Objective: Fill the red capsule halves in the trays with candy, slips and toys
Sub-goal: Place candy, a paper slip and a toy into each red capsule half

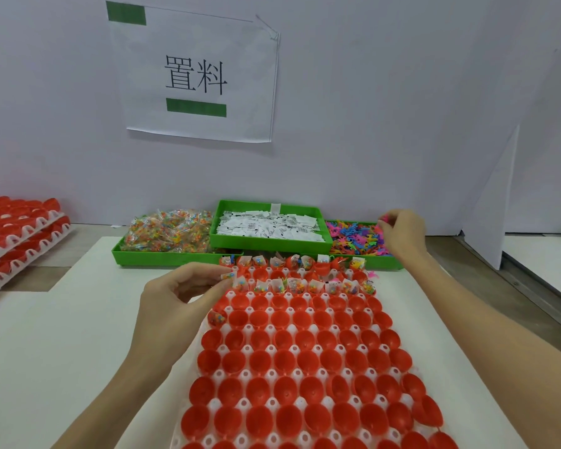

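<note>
A white tray [208, 322] in front of me holds several rows of red capsule halves [305, 361]. The two far rows hold candy packets and slips; one half at the left edge [217, 318] also holds candy. The near rows hold nothing. My left hand [175, 296] pinches a small candy packet [227, 275] over the tray's far left corner. My right hand [402, 231] pinches a pink toy [384, 218] above the green bin of coloured toys [357, 236].
Green bins stand behind the tray: candy packets [170, 233] at left, paper slips [269, 225] in the middle. Stacked trays of red halves [20, 231] sit at far left. A white wall with a paper sign [195, 76] rises behind.
</note>
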Demonstrator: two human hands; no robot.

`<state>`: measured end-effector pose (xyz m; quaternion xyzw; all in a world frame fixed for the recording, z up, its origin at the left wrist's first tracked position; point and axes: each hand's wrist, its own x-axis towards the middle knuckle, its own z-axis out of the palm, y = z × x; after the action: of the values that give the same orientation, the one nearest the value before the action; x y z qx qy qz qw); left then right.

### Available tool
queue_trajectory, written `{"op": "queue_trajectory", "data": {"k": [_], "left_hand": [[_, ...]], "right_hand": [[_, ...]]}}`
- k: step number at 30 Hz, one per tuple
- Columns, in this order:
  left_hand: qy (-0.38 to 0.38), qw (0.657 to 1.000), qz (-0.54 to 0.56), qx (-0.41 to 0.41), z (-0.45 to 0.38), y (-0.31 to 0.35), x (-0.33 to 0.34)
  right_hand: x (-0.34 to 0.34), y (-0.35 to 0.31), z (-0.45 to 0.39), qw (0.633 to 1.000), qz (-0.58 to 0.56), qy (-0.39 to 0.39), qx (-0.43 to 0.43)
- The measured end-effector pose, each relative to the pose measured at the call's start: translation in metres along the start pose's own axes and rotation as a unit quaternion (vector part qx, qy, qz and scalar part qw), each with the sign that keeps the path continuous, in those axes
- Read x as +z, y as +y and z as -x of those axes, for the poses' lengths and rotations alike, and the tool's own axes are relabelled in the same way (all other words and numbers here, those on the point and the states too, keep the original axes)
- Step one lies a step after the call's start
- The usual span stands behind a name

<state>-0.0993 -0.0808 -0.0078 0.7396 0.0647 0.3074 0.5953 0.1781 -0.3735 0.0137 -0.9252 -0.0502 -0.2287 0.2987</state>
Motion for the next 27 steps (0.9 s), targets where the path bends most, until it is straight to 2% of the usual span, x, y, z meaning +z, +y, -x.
{"op": "queue_trajectory", "data": {"k": [5,11,13,19,24,27], "left_hand": [[-0.007,0.999,0.036,-0.013,0.001,0.001,0.001],[-0.011,0.999,0.045,-0.003,-0.001,0.001,-0.003],[-0.025,0.999,0.035,0.012,-0.002,0.002,-0.005],[-0.077,0.995,0.014,0.057,-0.002,0.006,-0.007],[-0.064,0.996,0.015,0.064,-0.001,0.006,-0.005],[-0.047,0.996,0.028,0.068,-0.002,0.007,-0.005]], "right_hand": [[-0.008,-0.038,0.035,0.986,-0.160,-0.038,-0.001],[-0.018,-0.101,0.108,0.918,-0.290,-0.257,-0.083],[-0.017,-0.118,0.130,0.889,-0.335,-0.297,-0.091],[-0.018,-0.150,0.167,0.895,-0.328,-0.259,-0.156],[-0.027,-0.154,0.174,0.898,-0.307,-0.256,-0.184],[-0.032,-0.154,0.171,0.888,-0.310,-0.283,-0.190]]}}
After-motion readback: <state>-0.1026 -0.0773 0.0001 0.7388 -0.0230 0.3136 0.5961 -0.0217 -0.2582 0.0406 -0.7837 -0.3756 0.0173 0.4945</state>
